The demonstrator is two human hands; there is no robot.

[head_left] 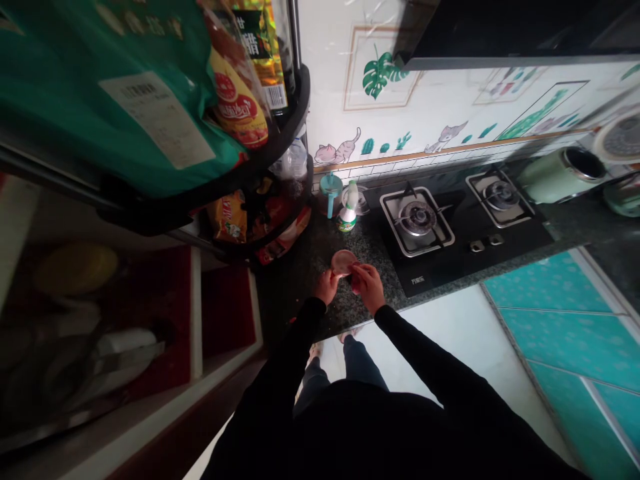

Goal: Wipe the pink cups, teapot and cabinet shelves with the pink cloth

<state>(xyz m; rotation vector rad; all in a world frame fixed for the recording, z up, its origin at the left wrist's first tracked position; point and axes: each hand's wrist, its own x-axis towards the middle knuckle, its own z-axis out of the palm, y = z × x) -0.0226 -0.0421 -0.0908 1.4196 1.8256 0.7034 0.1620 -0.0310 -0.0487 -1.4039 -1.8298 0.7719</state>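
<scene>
Both my hands meet over the dark speckled counter [300, 280], just left of the gas hob. My left hand [326, 287] is closed on the near rim of a small round pinkish dish [343, 262]. My right hand [367, 283] is closed too, its fingertips pinching at the dish's right edge; a small reddish piece shows under the fingers, too small to name. Black sleeves cover both arms.
A two-burner black gas hob [450, 227] lies to the right. A teal cup [330, 193] and a small green-and-white bottle [348, 210] stand behind the dish. A tiered rack [260, 160] with packets and bottles looms at left. A pale green pot [560, 175] sits far right.
</scene>
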